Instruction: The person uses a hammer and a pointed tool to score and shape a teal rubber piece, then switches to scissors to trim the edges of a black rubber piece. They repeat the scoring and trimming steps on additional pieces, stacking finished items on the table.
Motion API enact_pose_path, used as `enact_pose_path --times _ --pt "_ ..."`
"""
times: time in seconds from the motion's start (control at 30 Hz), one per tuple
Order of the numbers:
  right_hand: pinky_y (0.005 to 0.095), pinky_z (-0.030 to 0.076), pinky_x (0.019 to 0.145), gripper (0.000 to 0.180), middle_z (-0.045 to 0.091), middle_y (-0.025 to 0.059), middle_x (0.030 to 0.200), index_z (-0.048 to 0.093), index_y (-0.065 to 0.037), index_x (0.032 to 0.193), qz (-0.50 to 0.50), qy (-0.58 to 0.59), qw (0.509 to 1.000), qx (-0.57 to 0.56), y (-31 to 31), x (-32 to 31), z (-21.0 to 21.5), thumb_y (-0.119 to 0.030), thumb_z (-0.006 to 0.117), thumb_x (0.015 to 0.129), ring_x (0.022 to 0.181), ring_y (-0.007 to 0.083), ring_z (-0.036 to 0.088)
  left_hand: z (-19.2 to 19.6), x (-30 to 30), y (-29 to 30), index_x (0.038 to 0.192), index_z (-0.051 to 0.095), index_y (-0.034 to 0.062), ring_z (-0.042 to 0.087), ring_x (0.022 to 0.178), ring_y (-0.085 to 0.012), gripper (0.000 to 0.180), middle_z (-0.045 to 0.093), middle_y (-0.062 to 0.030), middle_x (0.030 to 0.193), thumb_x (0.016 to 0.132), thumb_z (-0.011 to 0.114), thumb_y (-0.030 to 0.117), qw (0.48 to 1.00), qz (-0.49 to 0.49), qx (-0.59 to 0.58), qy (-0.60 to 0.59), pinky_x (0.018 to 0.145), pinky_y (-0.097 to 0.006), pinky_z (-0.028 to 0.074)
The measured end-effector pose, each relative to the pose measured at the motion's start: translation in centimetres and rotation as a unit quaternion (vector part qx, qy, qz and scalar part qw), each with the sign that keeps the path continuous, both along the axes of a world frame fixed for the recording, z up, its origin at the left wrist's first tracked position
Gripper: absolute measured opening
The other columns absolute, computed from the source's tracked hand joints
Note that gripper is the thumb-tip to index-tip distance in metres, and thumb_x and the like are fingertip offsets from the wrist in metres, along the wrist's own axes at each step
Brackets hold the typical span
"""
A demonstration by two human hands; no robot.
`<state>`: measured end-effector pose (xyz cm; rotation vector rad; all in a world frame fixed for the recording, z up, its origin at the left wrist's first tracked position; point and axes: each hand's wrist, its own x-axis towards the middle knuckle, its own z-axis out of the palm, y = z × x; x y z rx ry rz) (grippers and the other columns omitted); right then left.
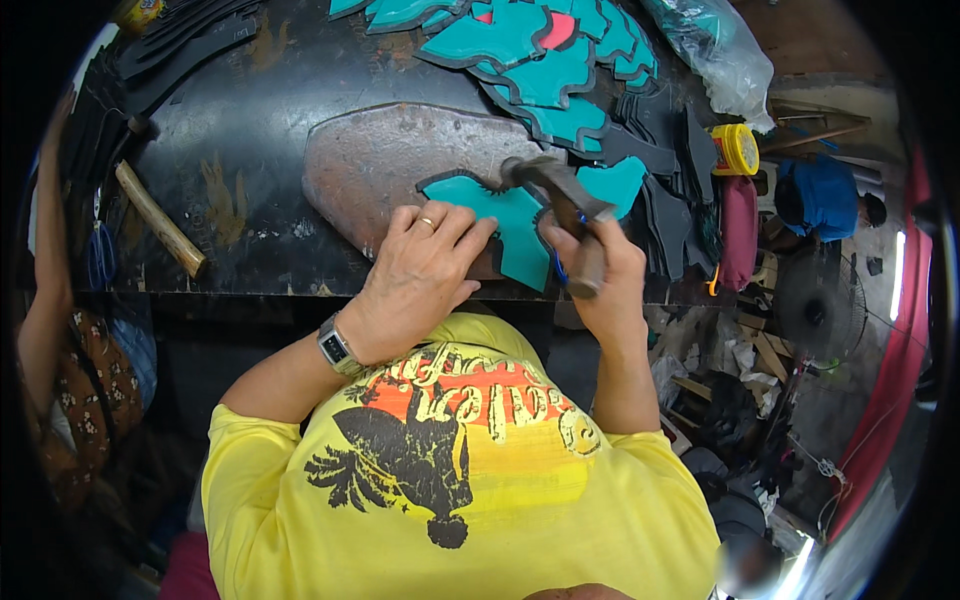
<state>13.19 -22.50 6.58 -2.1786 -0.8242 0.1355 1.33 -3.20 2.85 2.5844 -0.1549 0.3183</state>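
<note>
A teal cut piece with a black scalloped edge (510, 225) lies partly over a flat, worn slab (370, 160) at the near edge of the table. My left hand (415, 265), with a ring and a wristwatch, is closed with bent fingers against its left side, holding it down. My right hand (610, 270) grips a hammer (560, 185) by its handle, the metal head over the piece's upper right. Some blue shows by the right fingers; what it belongs to is hidden. Another teal piece (615, 185) lies just beyond the hammer.
Stacked teal pieces (545, 75) spread across the far side, with black pieces (660, 220) at right. A yellow tub (735, 150) and plastic bag (715, 60) stand beyond. Leftward are a wooden-handled hammer (160, 220), blue-handled scissors (101, 255) and another person's arm (50, 230).
</note>
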Motion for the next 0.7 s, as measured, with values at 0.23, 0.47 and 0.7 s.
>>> enact_pose_path --times 0.23,0.47,0.7 --pt "0.0358 0.053 0.064 0.03 0.069 0.0172 0.079 0.061 -0.003 0.12 -0.005 -0.001 0.999 -0.045 -0.2 1.3 -1.6 -0.01 0.075 0.094 0.07 0.0285 0.071 -0.2 2.4 -2.2 0.127 0.06 0.0063 0.051 0.121 -0.0258 0.065 0.056 -0.0075 0.121 0.072 0.086 0.028 0.998 -0.027 0.036 -0.04 0.102 -0.043 0.036" --pt "0.0216 0.037 0.049 0.039 0.059 -0.0021 0.07 0.062 0.004 0.128 -0.137 0.174 0.966 0.133 -1.7 1.5 -1.0 -0.013 0.076 0.096 0.054 0.0021 0.048 -1.5 3.7 -3.0 0.128 0.06 0.0079 0.052 0.122 -0.027 0.062 0.057 -0.0081 0.124 0.074 0.085 0.025 0.998 -0.065 0.009 -0.026 0.1 -0.042 0.039" --pt "0.0216 0.039 0.045 0.046 0.064 0.0052 0.076 0.057 0.007 0.132 -0.198 0.199 0.931 0.232 -2.7 1.5 -1.0 -0.013 0.075 0.095 0.053 0.0058 0.053 2.0 5.2 -0.1 0.114 0.066 0.0028 0.065 0.096 -0.0331 0.032 0.063 -0.0144 0.101 0.085 0.076 0.011 0.971 -0.124 -0.203 -0.038 0.08 -0.04 0.052"
